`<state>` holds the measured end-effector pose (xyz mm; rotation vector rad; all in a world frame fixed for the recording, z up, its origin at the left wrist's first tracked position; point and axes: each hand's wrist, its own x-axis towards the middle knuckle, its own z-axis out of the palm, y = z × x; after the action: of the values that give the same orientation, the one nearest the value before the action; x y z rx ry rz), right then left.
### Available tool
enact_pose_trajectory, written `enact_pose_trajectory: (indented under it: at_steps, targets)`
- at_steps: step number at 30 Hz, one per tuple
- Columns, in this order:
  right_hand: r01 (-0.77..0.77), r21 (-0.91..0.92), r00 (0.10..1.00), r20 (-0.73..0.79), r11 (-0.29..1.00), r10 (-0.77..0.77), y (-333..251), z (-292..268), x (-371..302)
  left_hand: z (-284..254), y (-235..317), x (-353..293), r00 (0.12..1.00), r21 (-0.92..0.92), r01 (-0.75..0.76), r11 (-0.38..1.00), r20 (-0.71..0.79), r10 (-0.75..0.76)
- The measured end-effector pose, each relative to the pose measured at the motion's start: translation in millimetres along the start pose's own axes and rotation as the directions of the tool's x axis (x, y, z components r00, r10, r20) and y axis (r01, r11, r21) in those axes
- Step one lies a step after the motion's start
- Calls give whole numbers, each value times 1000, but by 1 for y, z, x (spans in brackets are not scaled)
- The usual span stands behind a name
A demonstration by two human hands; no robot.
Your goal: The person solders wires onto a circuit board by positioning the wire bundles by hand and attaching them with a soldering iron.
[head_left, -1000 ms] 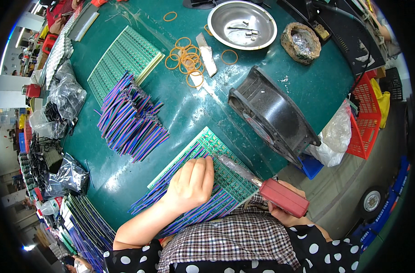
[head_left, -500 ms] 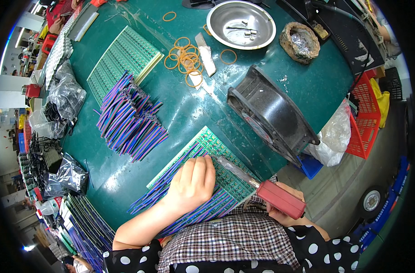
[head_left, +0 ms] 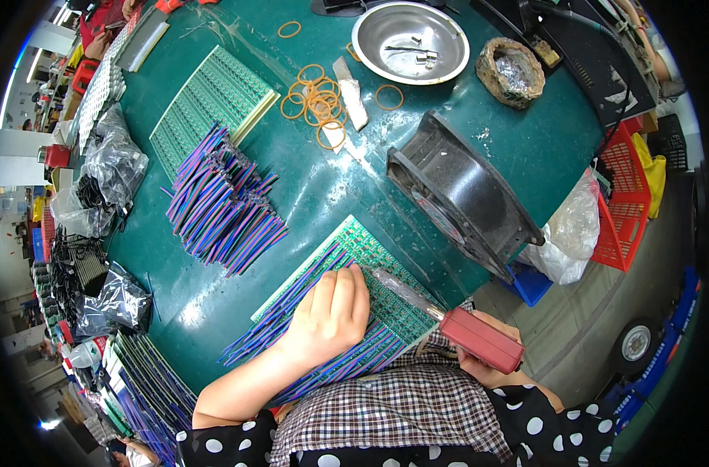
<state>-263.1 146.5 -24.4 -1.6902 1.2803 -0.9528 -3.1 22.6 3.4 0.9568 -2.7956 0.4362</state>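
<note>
A green circuit board panel lies at the table's near edge, with rows of blue, purple and dark wires across it. Over the wires, my left hand is closed with its fingers curled down. What its fingertips pinch is hidden beneath the hand. My right hand grips the red handle of a soldering iron, whose shaft points left, low over the board. The iron's tip is just right of my left fingertips, apart from them.
A bundle of cut wires lies beside stacked circuit boards. Rubber bands, a steel bowl and a rough brown pot sit farther back. A black fan stands close on the right, beyond the board.
The soldering iron has shifted slightly right, its tip drawing a little away from my left fingertips. My left hand has barely moved.
</note>
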Motion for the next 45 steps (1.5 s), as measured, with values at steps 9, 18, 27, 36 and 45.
enact_pose_trajectory:
  at_steps: [9,18,27,36,45]
  targets:
    - [-164,87,983,-62,983,170,-12,0,0,-1,-1,0,1000,-2,-26,1000,10,26]
    - [33,-82,998,51,996,-29,-5,-5,6,-3,-3,1,998,-1,-53,999,20,53]
    - [42,-85,998,40,995,-39,-3,-3,8,-2,0,0,1000,-10,-24,1000,8,24]
    - [48,-105,998,35,993,-45,-7,-3,12,-1,1,-1,1000,-41,14,999,-6,-14]
    - [5,-83,1000,15,997,-4,-9,-6,11,-1,1,0,1000,-32,9,999,3,-8]
